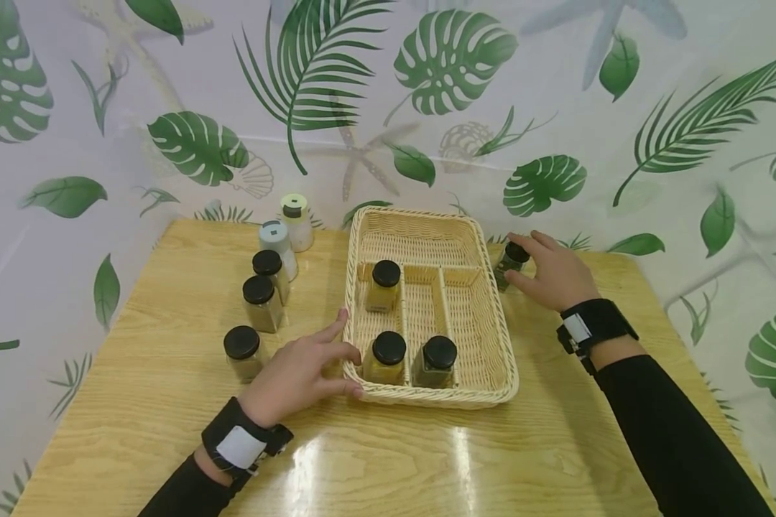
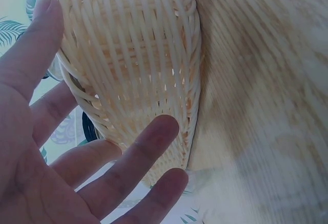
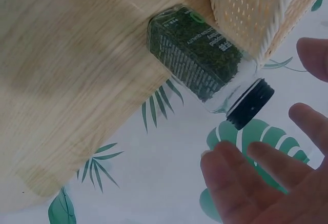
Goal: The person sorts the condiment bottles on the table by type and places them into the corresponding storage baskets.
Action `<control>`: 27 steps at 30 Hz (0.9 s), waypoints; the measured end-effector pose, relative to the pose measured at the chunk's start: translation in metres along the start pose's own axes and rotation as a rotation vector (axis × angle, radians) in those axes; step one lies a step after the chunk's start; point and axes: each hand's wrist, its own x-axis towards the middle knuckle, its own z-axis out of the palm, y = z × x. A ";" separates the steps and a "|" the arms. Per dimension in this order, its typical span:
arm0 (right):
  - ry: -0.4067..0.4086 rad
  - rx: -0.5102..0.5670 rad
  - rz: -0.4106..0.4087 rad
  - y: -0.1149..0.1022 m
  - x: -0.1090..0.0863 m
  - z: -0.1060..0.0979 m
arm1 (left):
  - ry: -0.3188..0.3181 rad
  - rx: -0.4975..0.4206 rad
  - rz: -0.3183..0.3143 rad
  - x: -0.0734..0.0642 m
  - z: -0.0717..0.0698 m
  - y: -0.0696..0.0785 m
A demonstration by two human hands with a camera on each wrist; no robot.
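Black sleeves (image 1: pixel 679 431) come in closest to the head cam, with strapped wristbands (image 1: pixel 241 446) at the end of each. Left hand (image 1: pixel 297 377) is at the near left corner of the wicker basket (image 1: pixel 427 396), touching the rim with its fingers spread, so that grip is loose and apart. Right hand (image 1: pixel 556 274) is out past the far right side, thumb and fingers apart around the top of a glass jar of green herb flakes (image 3: pixel 200 57); the right wrist cam shows a gap at the black cap (image 3: pixel 250 103), so that grip isn't clamped on it. That jar stands upright on the counter (image 1: pixel 187 309), just beside the basket's right wall, can't tell if they touch.

Basket has 4 compartments, 1 wide at the back and 3 lanes in front. Left lane holds 2 yellow spice jars (image 1: pixel 381 294), middle lane 1 dark spice jar (image 1: pixel 433 370). Over on the left there's a line of 3 black-lidded jars (image 1: pixel 264 312), then a blue-topped shaker (image 1: pixel 284 255) and a yellow-topped shaker (image 1: pixel 299 233).

Counter's light wood grain, kinda glossy, with 2 bright glare streaks up front. White cloth (image 1: pixel 362 79) with green leaves, starfish and shells covers the back and sides.
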 end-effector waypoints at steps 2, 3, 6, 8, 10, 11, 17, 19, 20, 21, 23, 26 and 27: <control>-0.020 -0.009 0.005 0.001 0.003 0.001 | -0.003 -0.003 -0.002 -0.001 0.001 -0.001; -0.029 -0.010 0.008 0.001 0.004 0.001 | -0.003 -0.005 -0.003 -0.001 0.001 -0.001; -0.045 -0.013 0.015 0.002 0.008 0.002 | -0.001 -0.007 -0.001 -0.002 0.002 -0.001; -0.048 -0.007 0.023 0.004 0.011 0.003 | 0.002 -0.009 0.004 -0.002 0.002 -0.002; -0.049 -0.002 0.031 0.006 0.012 0.004 | 0.006 -0.012 0.009 -0.001 0.002 -0.002; -0.048 0.000 0.035 0.007 0.013 0.005 | 0.008 -0.015 0.011 -0.001 0.002 -0.002; -0.056 0.001 0.031 0.010 0.017 0.006 | -0.001 -0.020 -0.002 0.001 -0.001 0.000; -0.066 0.000 0.032 0.010 0.018 0.006 | -0.005 -0.024 -0.008 0.001 -0.001 0.000; -0.074 0.003 0.034 0.010 0.019 0.006 | -0.008 -0.024 -0.010 0.001 -0.001 0.000; -0.081 0.007 0.037 0.010 0.020 0.006 | -0.009 -0.023 -0.014 0.001 -0.001 0.000; -0.093 0.014 0.045 0.010 0.021 0.007 | -0.012 -0.023 -0.018 0.000 -0.001 0.001; -0.101 0.028 0.053 0.011 0.023 0.008 | -0.010 -0.022 -0.022 -0.001 -0.001 0.001; -0.101 0.029 0.054 0.011 0.024 0.008 | -0.009 -0.023 -0.021 -0.001 -0.001 0.000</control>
